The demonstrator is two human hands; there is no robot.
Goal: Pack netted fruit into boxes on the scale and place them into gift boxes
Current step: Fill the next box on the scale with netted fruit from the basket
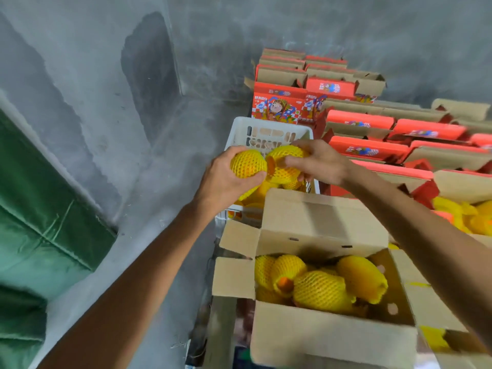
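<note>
My left hand [226, 179] grips one fruit in yellow foam netting [247, 164] above the white plastic crate [271, 130]. Beside it, my right hand [319, 163] holds a second netted fruit [283, 162], fingers curled over its top. More netted fruit lie in the crate below the hands. An open brown cardboard box [319, 225] stands in front of the crate and holds several netted fruit [322, 288]. What the box stands on is hidden.
Rows of red gift boxes [367, 150] with open flaps fill the right and back. One at the right edge holds netted fruit [463, 214]. A green cloth [40, 222] lies at the left on the grey concrete floor [133, 129].
</note>
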